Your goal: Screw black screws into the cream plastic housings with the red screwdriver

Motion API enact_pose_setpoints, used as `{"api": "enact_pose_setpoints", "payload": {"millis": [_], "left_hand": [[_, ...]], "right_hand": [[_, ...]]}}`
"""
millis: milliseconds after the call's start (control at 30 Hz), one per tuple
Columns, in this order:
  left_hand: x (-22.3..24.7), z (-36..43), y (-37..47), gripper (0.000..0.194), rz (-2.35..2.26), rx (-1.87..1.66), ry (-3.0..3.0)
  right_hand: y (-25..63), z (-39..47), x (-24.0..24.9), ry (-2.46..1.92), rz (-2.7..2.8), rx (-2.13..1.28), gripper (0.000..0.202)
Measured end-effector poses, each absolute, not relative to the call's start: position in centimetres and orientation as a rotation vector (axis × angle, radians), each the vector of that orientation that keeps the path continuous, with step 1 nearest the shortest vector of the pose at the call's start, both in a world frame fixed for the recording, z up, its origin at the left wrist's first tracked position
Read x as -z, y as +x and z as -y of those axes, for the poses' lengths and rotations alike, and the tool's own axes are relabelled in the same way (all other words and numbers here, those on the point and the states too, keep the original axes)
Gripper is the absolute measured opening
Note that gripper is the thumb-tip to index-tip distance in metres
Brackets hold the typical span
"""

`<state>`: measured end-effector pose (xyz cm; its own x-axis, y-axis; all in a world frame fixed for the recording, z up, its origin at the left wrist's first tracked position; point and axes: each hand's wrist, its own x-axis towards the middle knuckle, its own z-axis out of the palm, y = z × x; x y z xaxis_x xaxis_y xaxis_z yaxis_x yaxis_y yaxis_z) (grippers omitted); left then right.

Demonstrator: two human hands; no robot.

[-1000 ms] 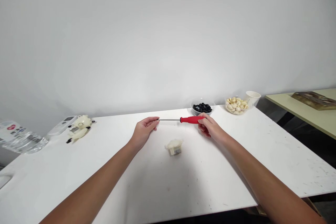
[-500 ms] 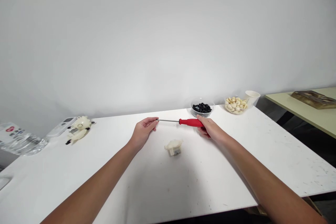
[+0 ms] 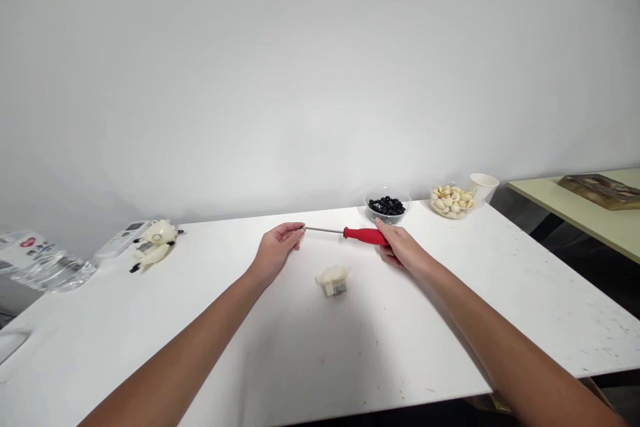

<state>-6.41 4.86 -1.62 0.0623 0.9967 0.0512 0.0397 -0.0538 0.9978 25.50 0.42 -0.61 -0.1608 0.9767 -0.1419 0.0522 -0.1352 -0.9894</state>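
Observation:
My right hand [image 3: 399, 243] is closed around the red handle of a screwdriver [image 3: 365, 235], held level above the table with its metal shaft pointing left. At the shaft's end, the fingertips of my left hand [image 3: 278, 248] are pinched together at the tip. Whatever small thing may sit between those fingers is too small to make out. Below the screwdriver, a cream-coloured plastic part with a grey block on its underside [image 3: 334, 280] lies on the white table [image 3: 300, 360], touched by neither hand.
Clear bowls of black pieces [image 3: 386, 205] and cream-coloured pieces [image 3: 451, 201] stand at the back right, beside a white cup [image 3: 483, 187]. To the left are cream toy-like parts with black ends [image 3: 156, 243], a remote control [image 3: 123, 239] and a water bottle [image 3: 55, 271]. A wall [image 3: 300, 80] rises behind.
The whole view has shifted slightly. Both hands hold nearly the same pose, with the screwdriver still between them and the plastic part lying in place.

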Motion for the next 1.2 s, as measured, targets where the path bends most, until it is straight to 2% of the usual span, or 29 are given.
{"api": "enact_pose_setpoints", "payload": {"millis": [100, 200, 333, 567, 767, 967, 1100, 1200], "left_hand": [[1.7, -4.9, -6.5, 0.044, -1.180, -1.188, 1.312], [1.8, -4.9, -6.6, 0.044, -1.163, -1.208, 1.303], [1.5, -4.8, -6.4, 0.045, -1.167, -1.229, 1.258], [1.3, -4.7, -6.3, 0.047, -1.170, -1.185, 1.302], [1.3, -4.5, -6.3, 0.046, -1.189, -1.162, 1.343], [1.1, -4.2, -6.2, 0.044, -1.193, -1.116, 1.407], [1.1, -4.2, -6.3, 0.045, -1.204, -1.131, 1.385], [1.2, -4.4, -6.3, 0.046, -1.184, -1.170, 1.342]], "right_hand": [[25.5, 0.1, -0.3, -1.102, 1.239, -1.598, 0.025], [25.7, 0.5, -1.3, -1.013, 1.252, -1.691, 0.027], [26.1, 0.3, -1.3, -1.055, 1.370, -1.535, 0.025], [25.8, -0.8, 0.7, -1.246, 1.367, -1.282, 0.051], [25.7, -0.6, 0.5, -1.127, 1.247, -1.373, 0.028], [26.0, -0.9, 0.5, -1.347, 1.213, -1.296, 0.053], [25.8, -0.9, 0.8, -1.154, 1.185, -1.372, 0.030], [25.9, -1.0, 1.1, -1.172, 1.206, -1.386, 0.034]]}}
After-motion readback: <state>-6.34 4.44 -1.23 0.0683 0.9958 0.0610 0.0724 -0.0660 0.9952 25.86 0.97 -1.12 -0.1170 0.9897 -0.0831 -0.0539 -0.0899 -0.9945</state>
